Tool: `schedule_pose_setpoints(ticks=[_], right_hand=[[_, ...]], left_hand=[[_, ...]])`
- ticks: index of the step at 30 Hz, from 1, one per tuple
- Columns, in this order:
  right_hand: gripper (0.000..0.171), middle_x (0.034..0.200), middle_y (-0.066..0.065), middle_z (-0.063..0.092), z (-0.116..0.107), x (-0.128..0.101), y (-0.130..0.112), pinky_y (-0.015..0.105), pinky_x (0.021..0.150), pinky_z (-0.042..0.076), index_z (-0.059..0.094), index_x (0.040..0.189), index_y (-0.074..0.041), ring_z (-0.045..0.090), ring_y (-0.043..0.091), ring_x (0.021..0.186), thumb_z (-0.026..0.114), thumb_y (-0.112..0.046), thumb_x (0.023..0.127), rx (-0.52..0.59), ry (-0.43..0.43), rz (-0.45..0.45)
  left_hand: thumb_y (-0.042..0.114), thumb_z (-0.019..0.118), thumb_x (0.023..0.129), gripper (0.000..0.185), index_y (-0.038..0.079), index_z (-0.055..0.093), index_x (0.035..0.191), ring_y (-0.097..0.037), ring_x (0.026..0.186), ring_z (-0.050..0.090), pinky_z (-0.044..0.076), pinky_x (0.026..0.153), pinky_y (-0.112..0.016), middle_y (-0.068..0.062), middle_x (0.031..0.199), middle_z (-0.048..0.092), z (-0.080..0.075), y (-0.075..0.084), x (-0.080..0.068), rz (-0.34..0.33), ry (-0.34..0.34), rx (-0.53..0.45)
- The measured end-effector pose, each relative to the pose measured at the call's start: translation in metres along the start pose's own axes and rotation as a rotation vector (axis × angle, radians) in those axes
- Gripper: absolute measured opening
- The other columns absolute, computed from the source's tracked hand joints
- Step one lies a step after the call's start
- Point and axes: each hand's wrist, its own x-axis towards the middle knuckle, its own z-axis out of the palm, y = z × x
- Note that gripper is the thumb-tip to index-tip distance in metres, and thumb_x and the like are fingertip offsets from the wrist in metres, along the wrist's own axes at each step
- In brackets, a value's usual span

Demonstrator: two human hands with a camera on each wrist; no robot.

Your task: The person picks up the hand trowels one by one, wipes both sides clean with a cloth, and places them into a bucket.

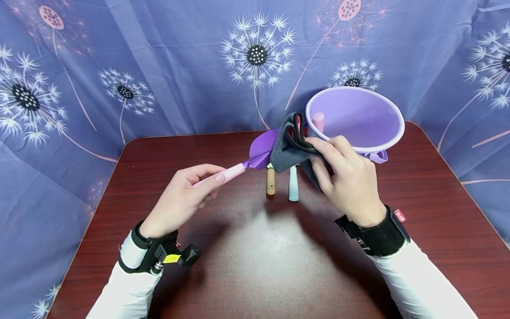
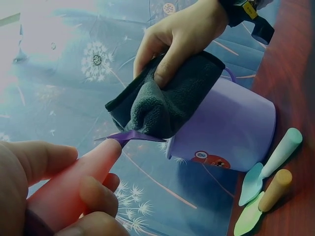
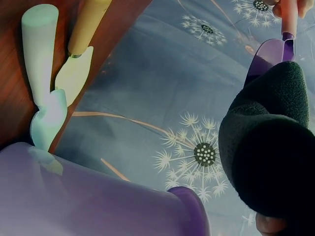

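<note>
My left hand [image 1: 181,195] grips the pink handle of a small garden trowel [image 1: 260,149], its purple blade pointing up and to the right. A dark grey cloth [image 1: 287,148] is bunched in my right hand [image 1: 352,181], pinched between thumb and fingers. The cloth lies over the blade's far end, hiding that part. In the left wrist view the folded cloth [image 2: 162,98] sits right at the thin edge of the blade [image 2: 130,136]. The trowel and cloth are held above the table.
Behind the right hand stands a purple bucket [image 1: 358,117] with a pink handle end [image 1: 318,122] inside. Two small trowels lie on the table [image 1: 255,266]: one wooden-handled [image 1: 271,181], one pale teal [image 1: 293,184]. A flowered blue curtain [image 1: 179,66] hangs behind.
</note>
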Motion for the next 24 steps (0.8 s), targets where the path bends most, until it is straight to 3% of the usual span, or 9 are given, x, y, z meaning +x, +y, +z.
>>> schedule_pose_setpoints(ticks=[14,24], right_hand=[[0.034,0.101,0.010,0.065,0.0018,-0.0014,0.0027,0.046,0.048,0.043,0.072,0.134,-0.015,0.060,0.026,0.066,0.058,-0.023,0.105,-0.009,-0.003,0.031],[0.033,0.096,0.009,0.062,0.0039,-0.0030,0.0014,0.044,0.045,0.041,0.072,0.134,-0.014,0.053,0.024,0.060,0.059,-0.021,0.104,-0.003,-0.035,0.004]], left_hand=[[0.022,0.066,0.107,0.018,0.010,0.075,0.117,-0.015,0.057,0.040,0.032,0.049,-0.028,-0.010,0.076,0.053,-0.0010,0.0010,0.0000,-0.004,0.011,-0.043],[0.016,0.062,0.108,0.018,0.004,0.072,0.117,-0.014,0.058,0.038,0.030,0.050,-0.027,-0.009,0.077,0.052,0.0001,0.0003,-0.0003,-0.001,0.021,-0.116]])
